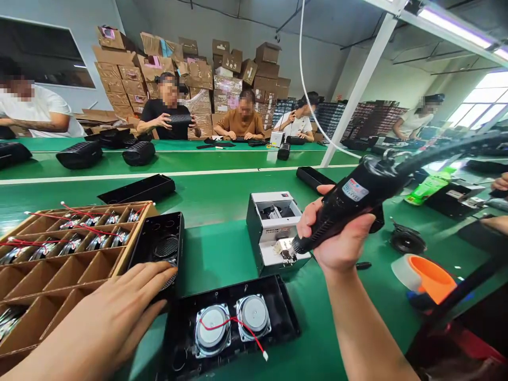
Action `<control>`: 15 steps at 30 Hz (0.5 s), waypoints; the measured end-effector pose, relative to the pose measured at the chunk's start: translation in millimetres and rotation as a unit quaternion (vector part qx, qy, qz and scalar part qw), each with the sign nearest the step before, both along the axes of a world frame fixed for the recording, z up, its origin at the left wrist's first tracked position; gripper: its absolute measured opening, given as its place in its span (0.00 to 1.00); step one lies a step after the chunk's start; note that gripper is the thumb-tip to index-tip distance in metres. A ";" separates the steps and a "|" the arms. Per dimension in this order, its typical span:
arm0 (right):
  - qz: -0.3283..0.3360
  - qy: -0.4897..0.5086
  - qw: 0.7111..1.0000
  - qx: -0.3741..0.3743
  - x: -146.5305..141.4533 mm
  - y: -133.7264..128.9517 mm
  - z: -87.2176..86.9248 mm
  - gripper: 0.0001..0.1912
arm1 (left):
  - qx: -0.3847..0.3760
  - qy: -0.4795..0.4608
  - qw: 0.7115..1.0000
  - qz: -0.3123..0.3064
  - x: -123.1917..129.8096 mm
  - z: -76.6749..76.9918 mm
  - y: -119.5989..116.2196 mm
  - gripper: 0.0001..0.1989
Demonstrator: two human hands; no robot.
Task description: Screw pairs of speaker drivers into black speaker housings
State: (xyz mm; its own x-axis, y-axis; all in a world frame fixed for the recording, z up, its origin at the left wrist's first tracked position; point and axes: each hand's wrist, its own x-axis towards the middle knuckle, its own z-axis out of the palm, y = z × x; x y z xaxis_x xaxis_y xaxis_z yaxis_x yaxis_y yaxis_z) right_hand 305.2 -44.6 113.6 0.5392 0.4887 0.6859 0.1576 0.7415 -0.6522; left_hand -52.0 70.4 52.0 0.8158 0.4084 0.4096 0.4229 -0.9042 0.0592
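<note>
My right hand (337, 235) grips a black electric screwdriver (341, 203), its cable running up to the right. The tool's lower end meets the front outlet of a white and black screw feeder (273, 227). At the left, my left hand (123, 301) holds the near end of a black speaker housing (148, 243), fingers over its inside and thumb near the end wall. A speaker grille shows in that housing. In front of me lies another black housing (230, 288) with two round speakers (214, 325) seated in it, red wires across them.
A divided cardboard box (67, 286) with several wired speakers stands at the left. An orange tape roll (431, 278), a loose black speaker (407, 239) and a green bottle (431, 185) lie right. Co-workers sit across the green conveyor (222, 182), which carries black housings.
</note>
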 end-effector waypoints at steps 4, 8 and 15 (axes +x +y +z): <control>0.004 -0.006 1.000 -0.016 -1.5 -1.8 -5.1 0.35 | -0.003 0.061 0.994 -0.094 26.1 26.3 -29.0 0.33; 0.008 -0.005 1.000 -0.029 -4.4 -5.3 -6.2 0.37 | -0.066 0.119 0.970 -0.203 68.5 31.6 -55.9 0.40; -0.021 -0.010 0.999 -0.022 -1.2 -17.3 13.3 0.36 | -0.154 0.058 0.946 -0.278 117.4 -10.3 -75.3 0.12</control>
State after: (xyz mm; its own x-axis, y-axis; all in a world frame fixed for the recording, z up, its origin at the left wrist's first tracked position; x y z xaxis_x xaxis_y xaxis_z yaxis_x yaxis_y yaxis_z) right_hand 304.0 -61.9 126.9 0.5467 0.4964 0.6743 0.2006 0.7042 -0.6811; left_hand 65.3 -4.9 41.7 0.9719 -0.0125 0.2351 -0.0939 -0.9363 0.3383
